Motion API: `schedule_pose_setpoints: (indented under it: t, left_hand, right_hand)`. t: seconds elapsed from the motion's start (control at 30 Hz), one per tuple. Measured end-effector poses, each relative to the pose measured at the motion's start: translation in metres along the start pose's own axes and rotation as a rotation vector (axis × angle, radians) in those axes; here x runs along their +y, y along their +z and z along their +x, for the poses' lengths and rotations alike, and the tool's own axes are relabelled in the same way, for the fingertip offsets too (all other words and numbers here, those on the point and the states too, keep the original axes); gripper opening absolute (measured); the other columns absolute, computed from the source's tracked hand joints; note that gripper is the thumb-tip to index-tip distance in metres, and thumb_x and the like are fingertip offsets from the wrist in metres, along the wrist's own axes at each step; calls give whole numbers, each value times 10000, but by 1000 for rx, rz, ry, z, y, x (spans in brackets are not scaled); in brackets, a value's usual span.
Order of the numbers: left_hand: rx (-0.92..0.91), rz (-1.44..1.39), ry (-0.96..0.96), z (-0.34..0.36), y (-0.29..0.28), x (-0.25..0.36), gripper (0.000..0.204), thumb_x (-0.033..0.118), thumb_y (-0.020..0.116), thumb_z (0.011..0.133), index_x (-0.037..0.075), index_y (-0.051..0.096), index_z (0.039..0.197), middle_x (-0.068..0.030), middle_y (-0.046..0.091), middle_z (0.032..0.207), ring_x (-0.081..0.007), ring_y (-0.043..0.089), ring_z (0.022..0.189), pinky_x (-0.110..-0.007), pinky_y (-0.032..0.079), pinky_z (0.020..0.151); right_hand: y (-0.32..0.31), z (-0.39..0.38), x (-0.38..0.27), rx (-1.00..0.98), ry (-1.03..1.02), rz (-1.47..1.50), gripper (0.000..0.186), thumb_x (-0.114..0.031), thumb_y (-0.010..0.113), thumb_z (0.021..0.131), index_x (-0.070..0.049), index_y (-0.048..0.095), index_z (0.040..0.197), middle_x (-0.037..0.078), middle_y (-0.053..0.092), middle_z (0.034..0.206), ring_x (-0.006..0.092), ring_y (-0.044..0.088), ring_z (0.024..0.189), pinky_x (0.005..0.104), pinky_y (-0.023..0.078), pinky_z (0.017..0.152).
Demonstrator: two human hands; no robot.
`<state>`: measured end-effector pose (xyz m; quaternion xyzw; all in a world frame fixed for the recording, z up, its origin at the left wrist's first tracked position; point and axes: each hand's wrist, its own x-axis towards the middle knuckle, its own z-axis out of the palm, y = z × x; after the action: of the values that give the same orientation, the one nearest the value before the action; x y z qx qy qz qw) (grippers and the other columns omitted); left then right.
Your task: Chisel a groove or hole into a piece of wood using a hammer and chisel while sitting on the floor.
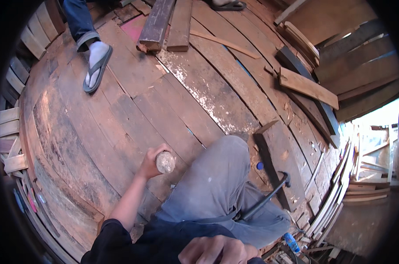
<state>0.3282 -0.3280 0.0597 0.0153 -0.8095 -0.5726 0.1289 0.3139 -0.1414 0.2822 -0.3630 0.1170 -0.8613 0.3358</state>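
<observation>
My left hand (152, 163), out over the floor left of my bent knee, is closed around a thick round piece that looks like wood. Its pale, worn end (165, 162) faces up, and the rest is hidden. Close to my chest at the lower edge, my right hand (215, 251) has its fingers curled; whatever they may hold is hidden. A hammer (270, 193) with a dark handle leans across my lower leg, its head resting by a thick wooden block (281, 158). Grey trousers (208, 180) cover my folded leg.
Wooden planks (137, 119) make up the floor. Another person's foot in a flip-flop (97, 68) stands at the upper left. Thick beams (157, 26) lie at the far side, loose boards (308, 88) at the right. A blue cap (259, 166) and a blue bottle (291, 242) lie nearby.
</observation>
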Motion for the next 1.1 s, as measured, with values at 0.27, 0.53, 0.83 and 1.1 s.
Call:
schedule_pose_setpoints:
  t: [0.27,0.53,0.83,1.1]
  left_hand:
    - [-83,89,-45,8,-2,8,264,69,769,696,76,573,872,-89,616,781,-252,656,733,-332,489,655]
    - [-15,204,84,26,-7,-5,230,101,751,719,62,592,882,-78,609,749,-257,642,720,-348,485,657]
    - [685,-975,-633,236,-184,-186,196,205,716,830,102,550,822,-54,570,692,-90,470,475,-184,371,410]
    - [783,-630,-646,333,-184,-208,364,389,794,754,137,533,786,-28,542,634,-102,482,459,-236,393,399]
  right_hand:
    - [-15,22,11,135,-416,-227,276,-134,607,900,113,657,788,222,617,747,241,555,533,301,417,450]
    - [-18,13,7,198,-202,-170,353,-276,580,942,72,550,985,169,582,705,232,550,510,326,425,456]
    - [-45,-92,-22,811,126,-361,489,-533,469,946,-49,449,1007,64,436,617,145,401,513,284,356,449]
    - [-62,-151,-32,1272,96,-452,461,-548,433,938,-93,456,1010,48,410,611,152,400,494,278,347,435]
